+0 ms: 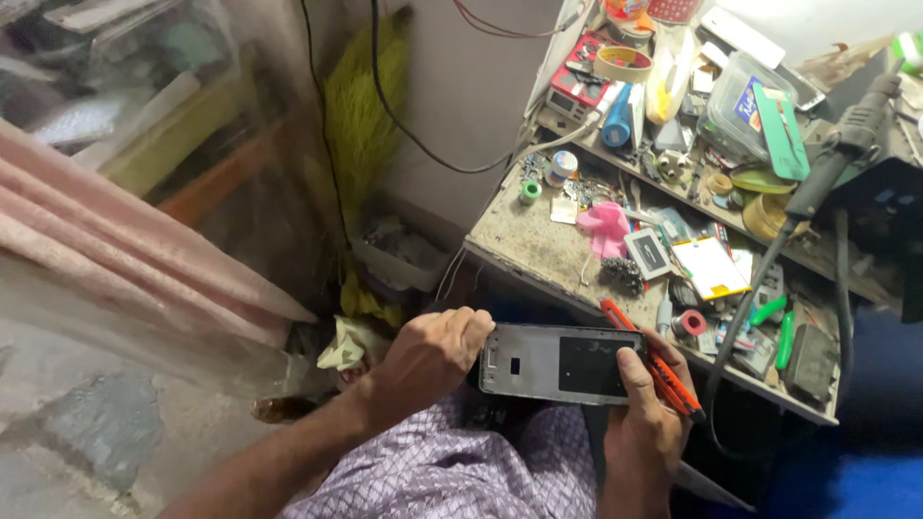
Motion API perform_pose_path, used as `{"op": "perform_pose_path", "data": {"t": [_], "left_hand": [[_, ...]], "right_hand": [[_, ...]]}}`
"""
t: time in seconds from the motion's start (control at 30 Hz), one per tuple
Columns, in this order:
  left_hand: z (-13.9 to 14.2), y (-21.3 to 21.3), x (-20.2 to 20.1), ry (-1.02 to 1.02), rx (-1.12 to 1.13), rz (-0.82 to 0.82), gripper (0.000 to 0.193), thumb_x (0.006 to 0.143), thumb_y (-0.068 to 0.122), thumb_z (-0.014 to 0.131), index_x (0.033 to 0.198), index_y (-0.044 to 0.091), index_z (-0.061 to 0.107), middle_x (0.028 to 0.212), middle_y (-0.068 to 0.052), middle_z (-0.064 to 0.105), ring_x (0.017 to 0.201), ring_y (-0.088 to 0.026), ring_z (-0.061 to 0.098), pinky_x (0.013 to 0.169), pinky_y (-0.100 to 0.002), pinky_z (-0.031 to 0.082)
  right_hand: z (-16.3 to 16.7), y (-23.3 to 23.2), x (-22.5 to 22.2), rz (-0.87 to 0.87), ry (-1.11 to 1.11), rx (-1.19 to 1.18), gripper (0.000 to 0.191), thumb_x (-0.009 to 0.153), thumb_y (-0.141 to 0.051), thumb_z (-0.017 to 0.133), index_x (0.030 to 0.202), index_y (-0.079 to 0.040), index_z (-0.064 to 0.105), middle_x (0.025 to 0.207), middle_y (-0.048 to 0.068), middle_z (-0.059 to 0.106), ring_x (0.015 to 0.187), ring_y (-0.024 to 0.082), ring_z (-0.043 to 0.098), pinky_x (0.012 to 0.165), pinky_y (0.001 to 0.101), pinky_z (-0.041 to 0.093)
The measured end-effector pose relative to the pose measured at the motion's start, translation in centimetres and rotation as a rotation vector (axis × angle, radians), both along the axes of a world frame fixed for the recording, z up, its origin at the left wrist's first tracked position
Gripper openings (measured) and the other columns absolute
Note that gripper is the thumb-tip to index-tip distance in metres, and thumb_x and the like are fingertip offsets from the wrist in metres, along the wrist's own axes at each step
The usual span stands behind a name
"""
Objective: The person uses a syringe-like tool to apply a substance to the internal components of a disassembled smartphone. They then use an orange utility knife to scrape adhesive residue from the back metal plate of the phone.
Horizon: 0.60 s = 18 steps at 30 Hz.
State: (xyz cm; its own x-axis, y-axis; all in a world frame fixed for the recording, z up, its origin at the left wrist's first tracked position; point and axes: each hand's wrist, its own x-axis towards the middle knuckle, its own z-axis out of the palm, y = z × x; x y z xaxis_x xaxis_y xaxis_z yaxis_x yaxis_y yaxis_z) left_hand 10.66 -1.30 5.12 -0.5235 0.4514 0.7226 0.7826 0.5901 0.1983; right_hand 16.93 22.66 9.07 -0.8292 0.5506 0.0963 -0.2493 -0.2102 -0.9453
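Observation:
A grey phone frame (pixel 553 363) with a dark rectangular patch lies flat between both hands, over my lap. My left hand (pixel 433 356) grips its left end, fingers curled over the top edge. My right hand (pixel 646 408) holds its right end with the thumb on the dark patch. The same hand also pinches an orange utility knife (pixel 654 365), which lies slanted along the frame's right edge.
A cluttered workbench (pixel 529 240) stands ahead with tape rolls, a pink cloth (pixel 606 226), a small phone part (pixel 647 254), a yellow-edged pad (pixel 711 269) and a plastic box (pixel 745 111). A hot-air handle (pixel 836 154) and cable hang right. A broom (pixel 361 115) leans left.

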Motion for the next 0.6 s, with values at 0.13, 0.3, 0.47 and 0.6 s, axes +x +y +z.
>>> {"op": "perform_pose_path", "data": {"t": [0.13, 0.3, 0.47, 0.6], "left_hand": [[0.6, 0.8, 2.4, 0.031, 0.025, 0.010, 0.010, 0.100, 0.007, 0.063, 0.097, 0.004, 0.053, 0.072, -0.004, 0.049, 0.058, -0.015, 0.055, 0.051, -0.032, 0.048], [1.1, 0.9, 4.8, -0.153, 0.327, -0.050, 0.012, 0.104, 0.011, 0.061, 0.099, 0.004, 0.053, 0.076, -0.008, 0.059, 0.057, -0.018, 0.061, 0.049, -0.034, 0.049], [0.9, -0.5, 4.1, -0.478, 0.646, -0.036, 0.012, 0.105, 0.013, 0.057, 0.098, 0.004, 0.055, 0.069, -0.005, 0.064, 0.058, -0.013, 0.071, 0.049, -0.028, 0.056], [0.4, -2.9, 1.6, -0.562, 0.676, -0.081, 0.017, 0.107, 0.017, 0.050, 0.099, 0.003, 0.053, 0.071, -0.006, 0.065, 0.063, -0.014, 0.071, 0.058, -0.029, 0.059]], "right_hand": [[-0.3, 0.7, 3.0, -0.031, 0.003, -0.005, 0.035, 0.092, -0.001, 0.067, 0.126, 0.000, 0.062, 0.115, 0.011, 0.069, 0.104, 0.016, 0.067, 0.092, 0.0264, 0.053], [-0.3, 0.7, 4.9, 0.012, 0.065, -0.033, 0.037, 0.091, 0.003, 0.067, 0.128, 0.000, 0.062, 0.117, 0.010, 0.068, 0.102, 0.015, 0.067, 0.092, 0.0267, 0.055], [0.3, -0.4, 4.0, 0.030, -0.010, -0.084, 0.036, 0.093, 0.001, 0.065, 0.129, 0.000, 0.062, 0.112, 0.010, 0.067, 0.099, 0.015, 0.067, 0.085, 0.0273, 0.056], [0.8, -1.0, 1.7, 0.027, -0.169, -0.085, 0.036, 0.095, -0.007, 0.062, 0.131, -0.002, 0.061, 0.109, 0.010, 0.068, 0.098, 0.014, 0.069, 0.079, 0.0257, 0.056]]}}
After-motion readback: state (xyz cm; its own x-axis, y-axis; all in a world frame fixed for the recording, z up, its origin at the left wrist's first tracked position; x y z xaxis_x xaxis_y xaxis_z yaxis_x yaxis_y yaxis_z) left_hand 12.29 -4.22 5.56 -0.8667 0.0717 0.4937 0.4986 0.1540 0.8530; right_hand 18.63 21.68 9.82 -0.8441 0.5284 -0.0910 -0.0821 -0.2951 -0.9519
